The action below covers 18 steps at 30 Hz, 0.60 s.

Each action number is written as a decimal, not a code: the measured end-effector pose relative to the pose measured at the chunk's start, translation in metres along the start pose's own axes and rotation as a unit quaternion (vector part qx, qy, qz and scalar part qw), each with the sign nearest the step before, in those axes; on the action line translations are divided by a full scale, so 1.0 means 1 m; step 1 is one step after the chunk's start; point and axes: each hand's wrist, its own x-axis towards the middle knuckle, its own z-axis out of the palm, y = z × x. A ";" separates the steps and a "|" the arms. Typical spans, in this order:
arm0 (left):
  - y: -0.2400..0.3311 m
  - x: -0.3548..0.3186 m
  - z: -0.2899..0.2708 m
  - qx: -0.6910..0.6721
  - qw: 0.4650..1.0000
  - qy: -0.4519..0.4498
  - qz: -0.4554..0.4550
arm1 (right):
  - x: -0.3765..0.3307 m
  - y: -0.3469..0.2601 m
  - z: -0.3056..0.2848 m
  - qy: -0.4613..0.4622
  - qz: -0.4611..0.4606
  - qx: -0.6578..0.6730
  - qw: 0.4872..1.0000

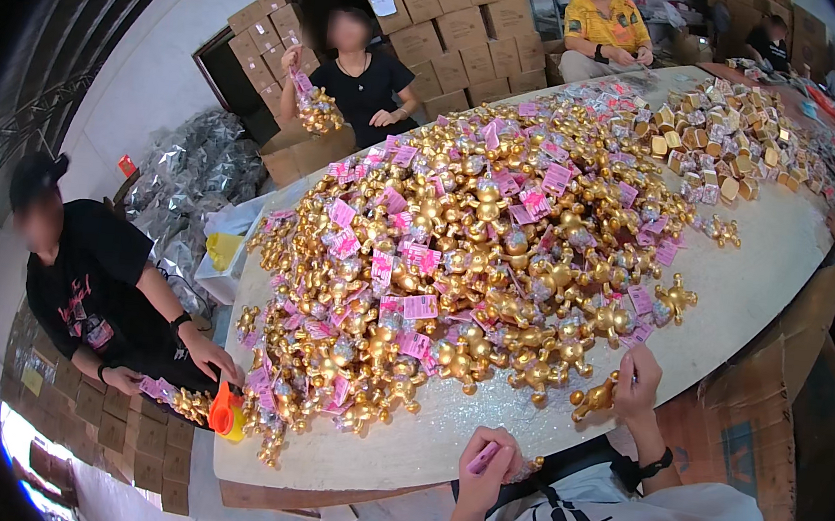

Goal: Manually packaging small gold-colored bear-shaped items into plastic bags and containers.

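A large heap of shiny gold figurines (pixel 483 202) with pink cards and clear wrapping covers much of the pale table (pixel 737 281). At the table's near edge my left hand (pixel 486 468) is closed on a pink card (pixel 482 458); a bit of gold and clear wrap shows just right of its fingers. My right hand (pixel 639 384) is farther right, fingers pinched together. A gold figurine (pixel 593 398) lies against the left side of that hand. What sits between the right fingertips is too small to make out.
A co-worker (pixel 98 290) at left handles figurines beside an orange-and-yellow container (pixel 226 413). Another co-worker (pixel 363 79) lifts a bunch over a carton (pixel 307 154). Small gold-and-white packs (pixel 741 141) are piled far right. Brown cardboard (pixel 737 442) stands at my right.
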 end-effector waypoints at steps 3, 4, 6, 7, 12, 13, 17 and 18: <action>0.002 0.000 0.019 0.174 0.984 0.008 0.024 | 0.005 -0.042 -0.012 0.028 -0.096 0.063 0.993; 0.003 0.003 0.027 0.238 0.971 0.007 0.029 | 0.002 -0.054 -0.016 0.017 -0.127 0.069 0.989; 0.005 0.008 0.038 0.365 0.926 -0.075 0.057 | -0.007 -0.083 -0.018 -0.026 -0.154 0.115 0.981; 0.009 0.008 0.045 0.379 0.918 -0.106 0.043 | -0.009 -0.093 -0.020 -0.049 -0.168 0.140 0.975; 0.013 -0.006 0.037 0.334 0.924 -0.152 0.103 | 0.010 -0.108 -0.027 -0.198 -0.183 0.207 0.941; 0.014 -0.007 0.035 0.322 0.928 -0.150 0.109 | 0.017 -0.108 -0.027 -0.230 -0.191 0.218 0.929; 0.015 -0.017 0.021 0.233 0.958 -0.136 0.101 | 0.010 -0.070 -0.033 -0.527 -0.033 0.388 0.755; 0.016 -0.019 0.019 0.215 0.962 -0.137 0.097 | 0.012 -0.068 -0.038 -0.569 -0.026 0.375 0.732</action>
